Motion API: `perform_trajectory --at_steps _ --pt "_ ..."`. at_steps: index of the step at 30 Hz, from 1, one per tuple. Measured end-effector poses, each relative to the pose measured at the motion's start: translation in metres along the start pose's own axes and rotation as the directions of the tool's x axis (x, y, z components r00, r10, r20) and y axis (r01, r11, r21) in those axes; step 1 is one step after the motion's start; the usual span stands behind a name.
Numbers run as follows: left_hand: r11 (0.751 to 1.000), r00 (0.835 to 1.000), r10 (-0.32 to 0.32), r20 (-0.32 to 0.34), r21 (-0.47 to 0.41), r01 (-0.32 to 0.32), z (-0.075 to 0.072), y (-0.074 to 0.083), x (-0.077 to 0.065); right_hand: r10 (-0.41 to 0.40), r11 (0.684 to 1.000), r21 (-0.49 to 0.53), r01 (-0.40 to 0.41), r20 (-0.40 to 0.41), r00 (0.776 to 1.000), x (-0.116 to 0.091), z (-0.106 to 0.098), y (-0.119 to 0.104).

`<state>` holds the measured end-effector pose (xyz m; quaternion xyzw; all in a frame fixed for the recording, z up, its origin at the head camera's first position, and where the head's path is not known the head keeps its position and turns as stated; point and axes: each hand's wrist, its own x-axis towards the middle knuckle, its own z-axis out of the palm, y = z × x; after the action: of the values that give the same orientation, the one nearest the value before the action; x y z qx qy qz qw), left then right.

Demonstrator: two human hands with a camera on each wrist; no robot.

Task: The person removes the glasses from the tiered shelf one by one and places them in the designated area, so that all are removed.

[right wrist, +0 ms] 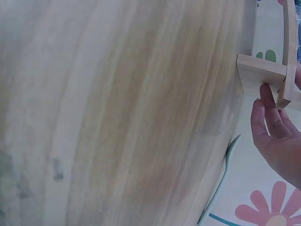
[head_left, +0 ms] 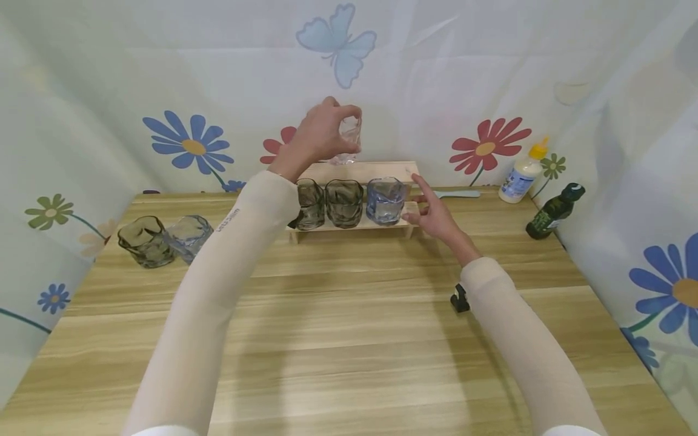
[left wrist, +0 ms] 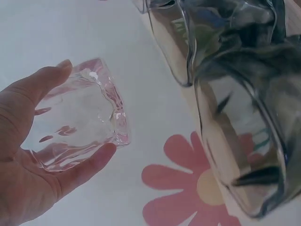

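Observation:
My left hand [head_left: 327, 130] holds a clear, faintly pink glass tumbler [left wrist: 87, 113], thumb on one side and fingers on the other, over the top tier of a two-tier wooden rack [head_left: 376, 171]. Along the lower tier stand a dark grey-green tumbler [head_left: 311, 206], another grey-green tumbler [head_left: 345, 204] and a bluish tumbler [head_left: 385, 203]. At the rack's right end, my right hand [head_left: 436, 215] grips the lower board; in the right wrist view its fingers [right wrist: 270, 110] press by the wooden leg, the thumb mostly hidden behind the board.
On the left of the table [head_left: 338, 339] are an olive-tinted tumbler [head_left: 146, 242] and a pale blue one [head_left: 191, 233]. To the right stand a yellow-capped bottle [head_left: 518, 178] and a dark green bottle [head_left: 553, 213]. A small black object [head_left: 460, 299] lies by the right sleeve.

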<state>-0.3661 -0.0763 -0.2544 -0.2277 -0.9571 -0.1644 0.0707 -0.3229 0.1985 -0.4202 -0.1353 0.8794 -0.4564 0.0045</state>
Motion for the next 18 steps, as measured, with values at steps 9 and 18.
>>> perform_trajectory --at_steps 9,18 --pt "1.000 0.998 0.009 -0.063 0.008 -0.008 -0.017 -0.008 -0.031 -0.001 1.000 0.012 0.000 0.005 1.000 0.001 -0.003 0.000" --pt "0.999 0.995 -0.001 -0.098 0.036 0.005 -0.024 -0.025 -0.060 0.000 1.000 0.012 0.000 0.001 1.000 0.003 -0.001 0.002"
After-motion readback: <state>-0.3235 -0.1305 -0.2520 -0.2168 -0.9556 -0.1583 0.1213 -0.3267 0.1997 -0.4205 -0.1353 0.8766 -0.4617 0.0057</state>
